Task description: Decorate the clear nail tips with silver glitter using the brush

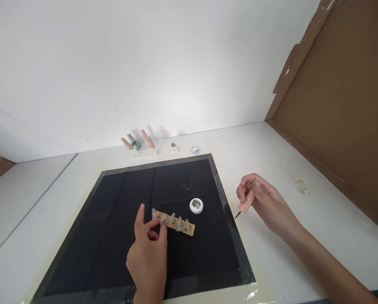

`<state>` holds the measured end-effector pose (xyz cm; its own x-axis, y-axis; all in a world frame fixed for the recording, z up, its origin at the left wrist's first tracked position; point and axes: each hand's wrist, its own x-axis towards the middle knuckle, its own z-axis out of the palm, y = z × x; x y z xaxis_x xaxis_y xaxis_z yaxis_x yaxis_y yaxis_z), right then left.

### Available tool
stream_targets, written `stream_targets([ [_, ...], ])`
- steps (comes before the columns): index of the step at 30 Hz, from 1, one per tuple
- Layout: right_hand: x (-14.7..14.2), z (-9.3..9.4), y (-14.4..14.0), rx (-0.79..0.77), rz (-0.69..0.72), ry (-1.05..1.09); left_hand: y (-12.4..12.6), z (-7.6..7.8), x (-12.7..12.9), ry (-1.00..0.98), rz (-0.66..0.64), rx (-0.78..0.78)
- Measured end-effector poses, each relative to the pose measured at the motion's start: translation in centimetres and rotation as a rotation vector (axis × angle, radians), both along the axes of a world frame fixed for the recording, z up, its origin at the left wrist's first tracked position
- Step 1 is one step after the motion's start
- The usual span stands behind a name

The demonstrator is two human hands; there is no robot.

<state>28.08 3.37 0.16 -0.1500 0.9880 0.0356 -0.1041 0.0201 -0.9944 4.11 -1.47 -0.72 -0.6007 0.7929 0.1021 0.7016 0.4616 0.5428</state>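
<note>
Several pale, translucent false nails (172, 218) stand in a row on a tan holder strip (191, 230), which lies slanted on the black mat (125, 190). My left hand (151, 249) is at the strip's left end, its fingertips pinched on one of the nails, with one finger raised apart. Out to the right, past the mat's edge, my right hand (265, 200) grips a nail polish brush (246, 203) by its peach handle. Its dark bristles point down and left, away from the nails. Just above the strip lies a small round white jar (196, 205) with dark flecks in it.
Along the back stand nail polish bottles with peach caps (149, 141) and a teal one (134, 142). A small open white container (173, 147) and a round lid (195, 149) sit beside them. Two small pale discs (301, 181) lie near the cardboard wall (334, 118) at right.
</note>
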Motion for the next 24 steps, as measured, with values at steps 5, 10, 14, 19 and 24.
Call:
stream_targets([
  [5, -0.1, 0.1, -0.1, -0.013, -0.005, -0.010, -0.2, -0.3, -0.2, -0.026, 0.001, 0.001],
  [10, 0.0, 0.1, -0.1, -0.020, 0.003, -0.014, -0.9, -1.3, -1.1, -0.040, -0.041, 0.011],
  [14, 0.0, 0.0, 0.0, -0.039, 0.012, -0.023, -1.4, -1.9, -1.7, -0.084, -0.054, 0.030],
  [19, 0.0, -0.3, 0.1, -0.048, -0.013, -0.035, -1.8, -2.2, -2.2, -0.114, -0.062, 0.045],
  [24, -0.1, -0.5, 0.2, -0.074, -0.056, -0.115, -2.5, -2.9, -3.4, -0.093, -0.099, 0.040],
])
